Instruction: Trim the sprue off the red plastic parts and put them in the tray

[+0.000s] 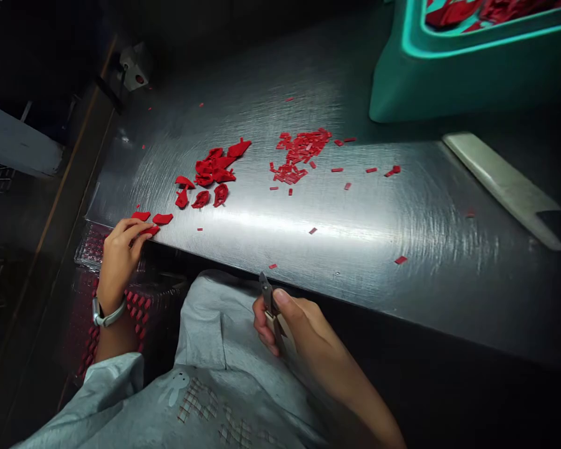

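Observation:
At the table's near left edge, my left hand (124, 249) has its thumb and fingers closed on a small curved red piece (152, 230). Two similar red pieces (163, 219) lie flat just beyond the fingertips. My right hand (299, 324) is wrapped round a pair of nippers (266, 292) in front of the table edge, their dark jaws pointing up; part of the handles is hidden in the palm. Farther in on the table sits a loose cluster of red moulded parts (210, 168), and right of it a pile of tiny red rectangular scraps (303, 153).
A green bin (449, 87) with red parts inside stands at the back right. A pale flat strip (500, 187) with a notched end lies on the metal table (243, 237). Clear trays of red pieces (138, 312) are below the left edge. A grey box (135, 65) sits far left.

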The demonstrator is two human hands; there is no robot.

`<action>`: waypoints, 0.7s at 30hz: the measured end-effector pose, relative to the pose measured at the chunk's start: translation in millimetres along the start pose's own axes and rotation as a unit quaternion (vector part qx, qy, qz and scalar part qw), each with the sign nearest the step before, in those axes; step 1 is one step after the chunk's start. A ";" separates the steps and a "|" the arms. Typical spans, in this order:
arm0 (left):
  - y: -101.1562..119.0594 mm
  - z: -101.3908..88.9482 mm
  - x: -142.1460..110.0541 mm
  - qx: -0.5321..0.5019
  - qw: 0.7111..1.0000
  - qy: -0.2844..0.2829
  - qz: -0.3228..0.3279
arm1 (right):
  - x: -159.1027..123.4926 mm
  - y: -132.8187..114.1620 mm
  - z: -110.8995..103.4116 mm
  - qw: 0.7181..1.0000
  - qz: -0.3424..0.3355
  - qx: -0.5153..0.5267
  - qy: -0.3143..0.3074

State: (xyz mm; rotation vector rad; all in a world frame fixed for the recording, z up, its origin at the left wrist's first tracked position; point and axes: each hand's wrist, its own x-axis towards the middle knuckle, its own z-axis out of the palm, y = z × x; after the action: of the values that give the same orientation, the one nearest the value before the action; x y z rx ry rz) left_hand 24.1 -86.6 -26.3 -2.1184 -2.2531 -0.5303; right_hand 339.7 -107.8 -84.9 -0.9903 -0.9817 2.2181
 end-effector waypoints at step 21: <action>51.0 38.9 49.6 -0.167 0.986 0.000 -0.012 | -2.2 6.2 2.8 0.999 -0.035 -0.031 0.028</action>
State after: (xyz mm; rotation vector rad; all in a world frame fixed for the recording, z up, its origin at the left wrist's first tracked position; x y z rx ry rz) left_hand 78.0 -27.4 -39.2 -2.2287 -2.3323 -0.9713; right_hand 337.8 -114.2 -87.5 -1.0246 -1.0483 2.1035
